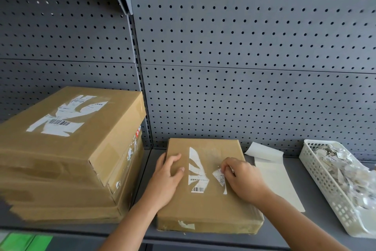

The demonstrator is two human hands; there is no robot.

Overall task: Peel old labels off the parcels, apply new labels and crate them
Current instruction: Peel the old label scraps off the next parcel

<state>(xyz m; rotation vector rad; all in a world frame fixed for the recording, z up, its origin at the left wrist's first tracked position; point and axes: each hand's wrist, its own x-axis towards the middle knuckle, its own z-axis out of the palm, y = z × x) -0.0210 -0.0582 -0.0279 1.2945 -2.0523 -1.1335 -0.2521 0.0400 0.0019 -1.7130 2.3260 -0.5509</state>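
Observation:
A flat brown cardboard parcel lies on the grey shelf in front of me. Torn white remains of an old label with a barcode stick to its top. My left hand rests on the parcel's left edge, fingers curled over the side and thumb on top. My right hand pinches a lifted scrap of the label near the parcel's middle right. White label backing sheets lie just right of the parcel.
A stack of larger brown parcels stands at the left; the top one bears a torn label. A white plastic basket with several peeled scraps sits at the right. Grey pegboard backs the shelf.

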